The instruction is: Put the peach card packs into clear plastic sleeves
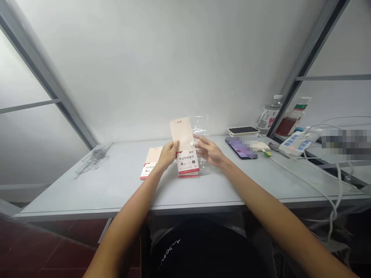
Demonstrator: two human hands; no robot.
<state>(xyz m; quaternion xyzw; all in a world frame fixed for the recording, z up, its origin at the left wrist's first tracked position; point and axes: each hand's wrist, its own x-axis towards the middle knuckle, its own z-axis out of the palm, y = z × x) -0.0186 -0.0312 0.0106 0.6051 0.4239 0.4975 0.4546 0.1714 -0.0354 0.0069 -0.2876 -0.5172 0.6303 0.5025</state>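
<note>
My left hand point(168, 154) is closed on the left edge of a ruler set pack point(182, 137), thumb in front. The pack is a cream card with a white and red printed lower part, held tilted above the desk. My right hand point(211, 151) is at its right side, fingers closed on a clear plastic sleeve point(201, 125) that stands beside and partly behind the card. Some fingertips are blurred by the glossy film. Another red-edged pack point(188, 176) shows just under the held one. To the left, a similar pack point(152, 156) lies on the desk, partly covered by my left hand.
On the white desk point(116, 193), a crumpled clear plastic heap point(97, 156) lies at left. At right are a phone point(240, 148), a second phone-like device point(243, 131), a water bottle point(269, 116), a bottle of red drink point(292, 117), a power strip point(297, 143) and white cables point(301, 181).
</note>
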